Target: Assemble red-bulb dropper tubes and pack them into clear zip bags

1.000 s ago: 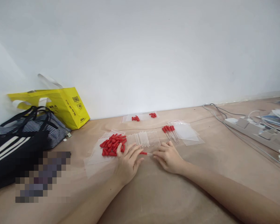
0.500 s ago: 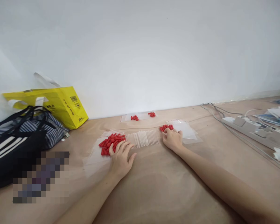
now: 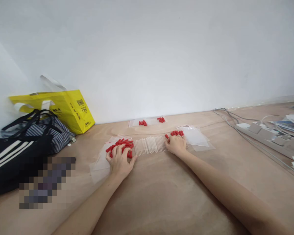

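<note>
My left hand (image 3: 121, 162) rests on a heap of small red rubber-looking bulbs (image 3: 123, 142) with its fingers spread and bent. The heap lies on clear plastic bags (image 3: 101, 161). To its right, a row of thin clear tubes (image 3: 149, 145) lies side by side on the table. My right hand (image 3: 175, 144) is at the right end of the row, its fingers bent together around a single red bulb (image 3: 167, 136); the fingertips are partly hidden. Just beyond that hand sits a short line of red bulbs (image 3: 177, 133).
Flat clear bags (image 3: 197, 137) lie right of my right hand. Against the wall is another bag (image 3: 150, 121) with tubes and red bulbs. A yellow bag (image 3: 73, 111) and a black bag (image 3: 19, 160) stand left. A power strip (image 3: 264, 137) with grey cables (image 3: 231, 122) lies right.
My left hand has shifted left and further over the red heap. My right hand has moved a little left towards the tubes, with a red bulb now at its fingertips.
</note>
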### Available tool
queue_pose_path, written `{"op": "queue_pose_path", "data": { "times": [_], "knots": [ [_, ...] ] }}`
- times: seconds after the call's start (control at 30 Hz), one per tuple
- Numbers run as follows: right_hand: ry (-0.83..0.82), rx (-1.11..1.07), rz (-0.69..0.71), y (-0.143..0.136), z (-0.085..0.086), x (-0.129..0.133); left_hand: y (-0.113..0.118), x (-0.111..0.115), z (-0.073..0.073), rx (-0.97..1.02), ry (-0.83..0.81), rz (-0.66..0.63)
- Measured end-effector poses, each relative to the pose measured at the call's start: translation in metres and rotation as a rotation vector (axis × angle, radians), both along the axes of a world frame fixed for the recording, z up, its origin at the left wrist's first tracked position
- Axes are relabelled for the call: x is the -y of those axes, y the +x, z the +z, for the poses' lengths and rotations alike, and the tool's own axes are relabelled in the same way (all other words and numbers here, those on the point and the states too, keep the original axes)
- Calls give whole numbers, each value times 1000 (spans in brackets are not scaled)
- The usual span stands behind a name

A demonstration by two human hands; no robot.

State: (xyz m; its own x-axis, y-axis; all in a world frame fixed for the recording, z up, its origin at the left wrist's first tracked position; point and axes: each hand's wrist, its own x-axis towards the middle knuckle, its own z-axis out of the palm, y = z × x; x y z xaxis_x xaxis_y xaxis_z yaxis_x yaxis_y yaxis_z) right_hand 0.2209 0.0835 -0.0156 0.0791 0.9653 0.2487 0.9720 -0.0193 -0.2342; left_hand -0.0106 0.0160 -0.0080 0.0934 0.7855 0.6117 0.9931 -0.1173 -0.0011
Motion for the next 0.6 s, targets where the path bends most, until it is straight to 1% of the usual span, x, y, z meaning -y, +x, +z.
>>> {"op": "queue_pose_path", "data": {
  "times": [0.17,0.3,0.4,0.5,0.57,0.6],
  "knots": [
    [-72,26,-13,-8,7,-7,-8,-3,-3,-108,111,-21],
    [-95,41,-29,-9,7,-11,-9,-6,-4,-124,132,-76],
    [-98,50,-27,-11,6,-13,-8,-5,1,-124,148,-116],
    [-89,54,-23,-13,5,-13,-1,3,9,-124,209,-133],
    [-78,53,-18,-14,5,-13,7,12,14,-86,258,-184],
    [-71,52,-12,-14,6,-12,12,16,15,-52,266,-230]
  ]
}}
